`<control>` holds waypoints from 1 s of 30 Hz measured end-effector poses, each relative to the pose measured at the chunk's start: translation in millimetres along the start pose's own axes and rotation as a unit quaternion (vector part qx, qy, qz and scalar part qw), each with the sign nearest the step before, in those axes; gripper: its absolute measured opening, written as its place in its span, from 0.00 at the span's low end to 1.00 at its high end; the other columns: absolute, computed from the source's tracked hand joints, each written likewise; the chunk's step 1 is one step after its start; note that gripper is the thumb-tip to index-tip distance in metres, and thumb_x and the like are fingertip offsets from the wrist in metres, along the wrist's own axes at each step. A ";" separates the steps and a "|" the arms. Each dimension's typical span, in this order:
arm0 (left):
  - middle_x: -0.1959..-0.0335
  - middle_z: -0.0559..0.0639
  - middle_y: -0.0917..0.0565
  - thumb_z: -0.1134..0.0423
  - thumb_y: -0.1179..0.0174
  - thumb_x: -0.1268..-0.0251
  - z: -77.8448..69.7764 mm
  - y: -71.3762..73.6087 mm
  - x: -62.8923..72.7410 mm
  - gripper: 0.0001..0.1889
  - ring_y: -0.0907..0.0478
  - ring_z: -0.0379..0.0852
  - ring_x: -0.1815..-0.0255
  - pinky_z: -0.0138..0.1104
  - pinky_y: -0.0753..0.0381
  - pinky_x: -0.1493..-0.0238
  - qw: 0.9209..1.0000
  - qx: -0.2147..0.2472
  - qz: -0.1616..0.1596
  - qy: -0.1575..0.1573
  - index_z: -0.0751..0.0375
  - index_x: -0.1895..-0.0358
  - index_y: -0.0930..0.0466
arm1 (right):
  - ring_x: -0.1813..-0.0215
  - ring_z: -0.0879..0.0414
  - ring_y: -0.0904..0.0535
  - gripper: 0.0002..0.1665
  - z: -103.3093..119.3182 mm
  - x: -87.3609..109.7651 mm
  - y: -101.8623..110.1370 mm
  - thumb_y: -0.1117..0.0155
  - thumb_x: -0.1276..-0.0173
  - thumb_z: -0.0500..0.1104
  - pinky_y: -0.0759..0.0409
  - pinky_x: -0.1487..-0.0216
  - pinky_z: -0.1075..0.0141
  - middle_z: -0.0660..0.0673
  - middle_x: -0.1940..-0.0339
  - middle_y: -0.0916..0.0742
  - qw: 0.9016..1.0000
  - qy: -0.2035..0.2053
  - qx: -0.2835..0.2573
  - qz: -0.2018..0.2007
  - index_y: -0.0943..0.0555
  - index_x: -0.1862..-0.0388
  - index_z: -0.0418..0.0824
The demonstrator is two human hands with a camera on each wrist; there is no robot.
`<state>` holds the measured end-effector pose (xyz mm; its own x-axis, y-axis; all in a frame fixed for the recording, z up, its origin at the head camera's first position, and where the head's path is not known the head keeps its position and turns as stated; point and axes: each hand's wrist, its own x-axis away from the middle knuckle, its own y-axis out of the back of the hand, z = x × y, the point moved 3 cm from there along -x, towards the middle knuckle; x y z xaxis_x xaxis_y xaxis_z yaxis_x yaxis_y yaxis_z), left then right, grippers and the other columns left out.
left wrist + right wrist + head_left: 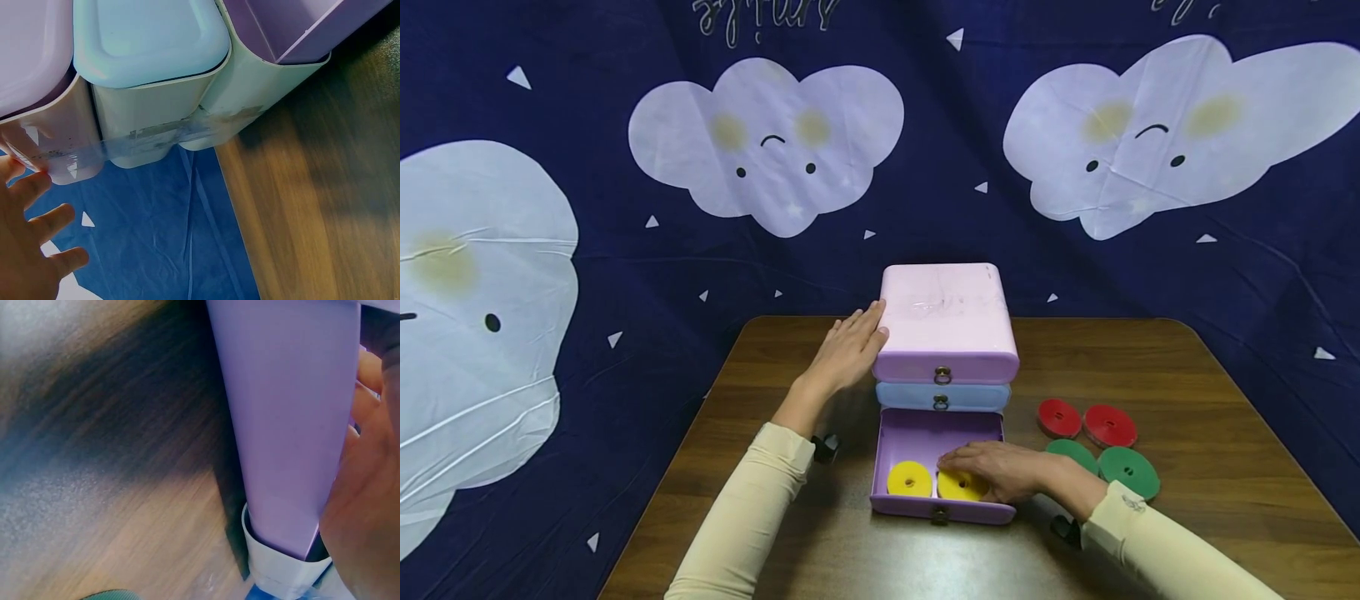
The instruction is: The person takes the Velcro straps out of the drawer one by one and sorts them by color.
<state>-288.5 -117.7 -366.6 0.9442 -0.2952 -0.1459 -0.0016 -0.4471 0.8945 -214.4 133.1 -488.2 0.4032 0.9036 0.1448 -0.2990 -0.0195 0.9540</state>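
A small cabinet with a pink top (pixel 943 304) stands on the table, and its purple bottom drawer (pixel 917 433) is pulled far out. Inside that drawer, one flat yellow roll (pixel 897 482) with a centre hole lies at the left. My right hand (pixel 1003 471) reaches over the drawer's right wall and grips a second yellow roll (pixel 952 487) beside it, partly covering it. In the right wrist view the drawer wall (pixel 284 425) hides most of the fingers. My left hand (pixel 844 348) rests against the cabinet's upper left side, its fingers (pixel 53 223) spread.
Two red rolls (pixel 1110 426) and two green rolls (pixel 1129 472) lie on the wooden table (pixel 805 533) right of the cabinet, one green roll partly behind my right forearm. The blue middle drawer (pixel 902 397) is nearly closed. A dark blue cloth (pixel 820 267) with clouds hangs behind.
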 end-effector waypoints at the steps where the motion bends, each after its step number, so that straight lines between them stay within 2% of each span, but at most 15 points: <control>1: 0.23 0.43 0.49 0.43 0.73 0.25 -0.5 0.2 0.0 0.29 0.52 0.50 0.22 0.53 0.58 0.24 1.000 0.000 0.000 0.000 0.41 0.24 0.57 | 0.30 0.51 0.32 0.41 -0.1 0.3 0.2 0.32 0.43 0.45 0.32 0.32 0.54 0.49 0.30 0.28 1.000 -0.003 -0.002 0.001 0.34 0.30 0.45; 9: 0.23 0.41 0.50 0.42 0.74 0.26 -2.7 0.0 0.0 0.29 0.52 0.51 0.22 0.54 0.57 0.25 1.000 -0.005 0.002 0.002 0.40 0.24 0.58 | 0.30 0.50 0.33 0.41 -1.1 4.2 -0.9 0.31 0.44 0.48 0.31 0.32 0.53 0.49 0.30 0.28 1.000 -0.018 -0.007 -0.008 0.34 0.30 0.47; 16: 0.23 0.40 0.51 0.42 0.73 0.26 -2.2 0.5 -0.1 0.29 0.52 0.51 0.22 0.54 0.57 0.25 1.000 -0.007 0.005 0.006 0.41 0.24 0.57 | 0.31 0.51 0.32 0.44 -1.9 9.6 1.9 0.30 0.44 0.50 0.30 0.34 0.52 0.48 0.31 0.28 0.998 -0.027 -0.024 -0.048 0.35 0.30 0.46; 20: 0.23 0.41 0.51 0.42 0.73 0.26 -2.1 0.8 0.2 0.29 0.53 0.51 0.22 0.55 0.56 0.25 1.000 -0.005 0.005 0.006 0.42 0.24 0.57 | 0.33 0.52 0.30 0.44 -0.6 16.9 11.2 0.30 0.46 0.50 0.28 0.37 0.50 0.49 0.32 0.27 0.996 -0.045 -0.037 -0.073 0.35 0.30 0.47; 25: 0.23 0.41 0.52 0.42 0.73 0.26 -2.8 1.0 0.9 0.29 0.53 0.51 0.22 0.55 0.57 0.25 1.000 0.000 0.008 0.004 0.42 0.24 0.57 | 0.35 0.52 0.29 0.45 4.2 32.0 25.2 0.29 0.49 0.49 0.24 0.40 0.52 0.50 0.32 0.27 0.990 -0.052 -0.039 -0.128 0.33 0.31 0.44; 30: 0.23 0.41 0.53 0.42 0.74 0.26 -2.3 0.7 1.0 0.30 0.54 0.51 0.22 0.55 0.58 0.25 1.000 0.002 0.010 0.003 0.41 0.24 0.59 | 0.35 0.53 0.28 0.47 8.5 52.6 35.7 0.26 0.52 0.48 0.23 0.43 0.54 0.49 0.32 0.26 0.979 -0.050 -0.023 -0.199 0.33 0.31 0.43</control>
<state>-286.8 -116.3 -365.1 0.9457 -0.2995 -0.1261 -0.0212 -0.4440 0.8958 -196.5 176.3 -444.2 0.5776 0.7894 -0.2078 -0.1399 0.3465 0.9276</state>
